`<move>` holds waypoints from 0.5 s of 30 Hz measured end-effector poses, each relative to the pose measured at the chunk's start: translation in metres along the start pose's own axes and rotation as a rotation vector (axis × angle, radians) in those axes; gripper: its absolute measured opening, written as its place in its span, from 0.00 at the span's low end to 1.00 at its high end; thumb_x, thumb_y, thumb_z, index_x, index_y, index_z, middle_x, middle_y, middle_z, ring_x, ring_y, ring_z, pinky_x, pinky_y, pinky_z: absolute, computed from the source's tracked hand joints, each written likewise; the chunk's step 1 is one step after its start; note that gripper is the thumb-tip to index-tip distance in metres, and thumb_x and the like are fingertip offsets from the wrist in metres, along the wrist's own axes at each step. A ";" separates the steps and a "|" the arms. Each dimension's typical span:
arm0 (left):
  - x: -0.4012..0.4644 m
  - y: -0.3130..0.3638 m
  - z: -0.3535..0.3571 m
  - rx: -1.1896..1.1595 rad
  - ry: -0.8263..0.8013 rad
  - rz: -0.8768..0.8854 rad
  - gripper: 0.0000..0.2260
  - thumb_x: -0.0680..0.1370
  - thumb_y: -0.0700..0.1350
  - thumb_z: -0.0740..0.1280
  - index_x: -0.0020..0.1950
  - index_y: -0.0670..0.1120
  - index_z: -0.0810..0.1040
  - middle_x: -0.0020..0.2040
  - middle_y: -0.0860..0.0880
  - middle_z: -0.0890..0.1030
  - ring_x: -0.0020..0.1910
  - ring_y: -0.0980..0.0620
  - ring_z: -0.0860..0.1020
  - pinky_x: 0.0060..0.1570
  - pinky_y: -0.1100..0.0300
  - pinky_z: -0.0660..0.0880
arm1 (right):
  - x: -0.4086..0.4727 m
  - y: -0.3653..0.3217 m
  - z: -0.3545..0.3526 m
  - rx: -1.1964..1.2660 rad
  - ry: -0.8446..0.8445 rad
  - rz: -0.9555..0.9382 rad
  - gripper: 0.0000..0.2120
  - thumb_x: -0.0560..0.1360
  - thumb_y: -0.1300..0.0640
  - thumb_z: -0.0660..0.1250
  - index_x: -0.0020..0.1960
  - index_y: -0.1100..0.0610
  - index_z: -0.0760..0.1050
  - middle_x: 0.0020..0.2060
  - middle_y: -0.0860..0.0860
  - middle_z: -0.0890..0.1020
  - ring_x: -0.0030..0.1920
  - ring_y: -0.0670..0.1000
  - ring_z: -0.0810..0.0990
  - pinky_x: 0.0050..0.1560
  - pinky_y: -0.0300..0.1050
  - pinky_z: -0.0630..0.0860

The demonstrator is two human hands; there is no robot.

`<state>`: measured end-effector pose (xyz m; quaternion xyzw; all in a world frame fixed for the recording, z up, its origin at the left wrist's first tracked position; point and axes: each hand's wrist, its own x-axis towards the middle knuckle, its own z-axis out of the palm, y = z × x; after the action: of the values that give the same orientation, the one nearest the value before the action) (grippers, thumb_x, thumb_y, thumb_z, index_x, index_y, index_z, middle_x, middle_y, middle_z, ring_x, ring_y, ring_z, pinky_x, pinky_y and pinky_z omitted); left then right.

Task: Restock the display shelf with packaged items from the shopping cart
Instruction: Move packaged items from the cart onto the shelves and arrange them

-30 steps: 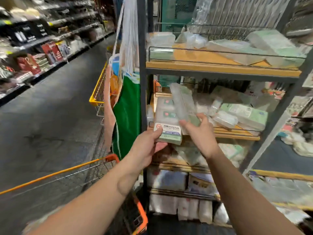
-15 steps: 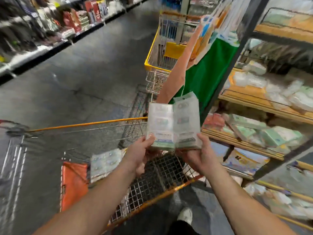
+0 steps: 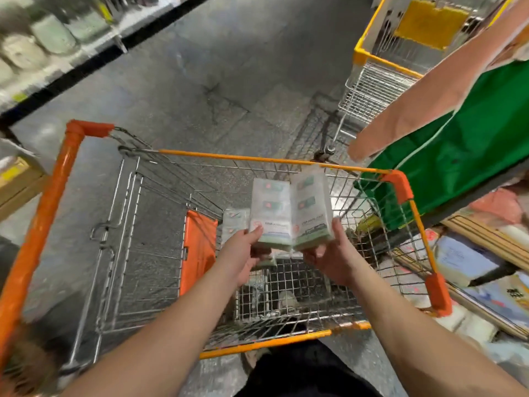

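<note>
While a blurred run of store shelving stretches along the far left across the grey floor, the orange-trimmed shopping cart fills the middle of the view, its wire basket seen from above. An orange flap stands upright inside the basket, and just right of it a spare pack rests in the cart, partly hidden behind the items being held. The left hand grips the bottom edge of the left packaged item, thumb on its front and fingers curled beneath. Touching it along one long side is the right packaged item, angled slightly toward the first so the two form a shallow V. The right hand holds that second pack at its lower end, thumb up along the outer edge and fingers cupped below. Both packs stand upright above the basket, white with green labels and a green band at the base; the print is too blurred to read. Farther right, a second cart with yellow trim stands beyond the orange one. A green bag with a peach strap hangs beside the display shelf, whose lower tiers carry pale wrapped goods at the far right.
</note>
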<state>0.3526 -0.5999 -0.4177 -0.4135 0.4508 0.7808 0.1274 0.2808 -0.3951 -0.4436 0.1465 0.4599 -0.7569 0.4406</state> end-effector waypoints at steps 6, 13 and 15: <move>0.050 -0.018 -0.042 -0.029 0.155 -0.073 0.13 0.79 0.43 0.66 0.64 0.46 0.74 0.54 0.46 0.84 0.56 0.44 0.81 0.56 0.51 0.78 | 0.071 0.025 -0.008 0.004 -0.038 0.253 0.42 0.65 0.47 0.77 0.73 0.57 0.64 0.68 0.61 0.73 0.64 0.59 0.76 0.55 0.50 0.79; 0.105 -0.041 -0.077 -0.133 0.284 -0.199 0.16 0.80 0.42 0.66 0.67 0.43 0.73 0.54 0.42 0.83 0.52 0.44 0.81 0.55 0.52 0.76 | 0.146 0.059 -0.013 -0.029 0.163 0.405 0.20 0.76 0.63 0.57 0.67 0.64 0.64 0.60 0.65 0.75 0.54 0.60 0.78 0.48 0.50 0.79; 0.118 -0.045 -0.086 -0.152 0.304 -0.227 0.15 0.80 0.43 0.66 0.65 0.43 0.73 0.54 0.41 0.83 0.46 0.46 0.80 0.43 0.57 0.75 | 0.165 0.070 -0.017 -0.087 0.194 0.433 0.18 0.76 0.63 0.58 0.65 0.63 0.65 0.59 0.64 0.75 0.51 0.58 0.78 0.39 0.46 0.77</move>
<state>0.3505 -0.6649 -0.5559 -0.5830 0.3553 0.7218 0.1133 0.2404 -0.4816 -0.5959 0.2945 0.4902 -0.6065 0.5523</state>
